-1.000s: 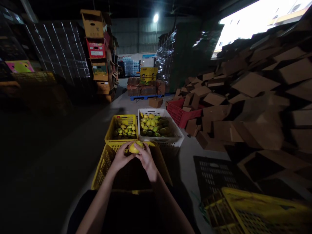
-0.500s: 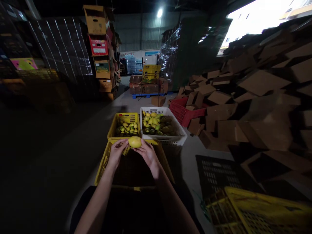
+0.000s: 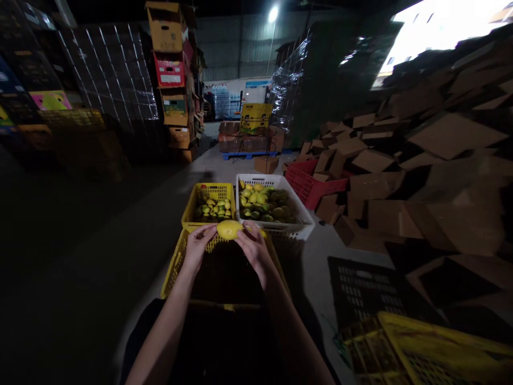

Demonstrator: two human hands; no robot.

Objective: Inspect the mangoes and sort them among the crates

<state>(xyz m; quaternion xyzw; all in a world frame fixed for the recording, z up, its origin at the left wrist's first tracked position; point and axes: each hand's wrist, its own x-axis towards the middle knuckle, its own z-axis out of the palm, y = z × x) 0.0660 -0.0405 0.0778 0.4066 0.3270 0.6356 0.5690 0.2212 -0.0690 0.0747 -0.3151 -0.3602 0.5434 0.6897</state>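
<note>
A yellow lemon (image 3: 229,230) is held up between my two hands, above the near yellow crate (image 3: 172,274). My left hand (image 3: 198,243) pinches its left end with the fingertips. At the other end, my right hand (image 3: 254,246) grips the lemon with thumb and fingers. Just beyond them stand a smaller-looking yellow crate (image 3: 186,211) with yellow and green lemons (image 3: 216,208) in it, and a white crate (image 3: 302,220) that holds many more lemons (image 3: 260,199). The inside of the near crate is dark, and its contents cannot be made out.
Flattened and open cardboard boxes (image 3: 380,187) are heaped on the right, around a red crate (image 3: 304,184). Another yellow crate (image 3: 433,342) lies at lower right by a dark slotted panel (image 3: 368,289). Stacked cartons (image 3: 172,69) and a blue pallet (image 3: 248,155) stand farther back.
The lemon has turned in my fingers, and my right hand's grip on it has shifted. The whole view has swung slightly left, so the surroundings sit farther right.
</note>
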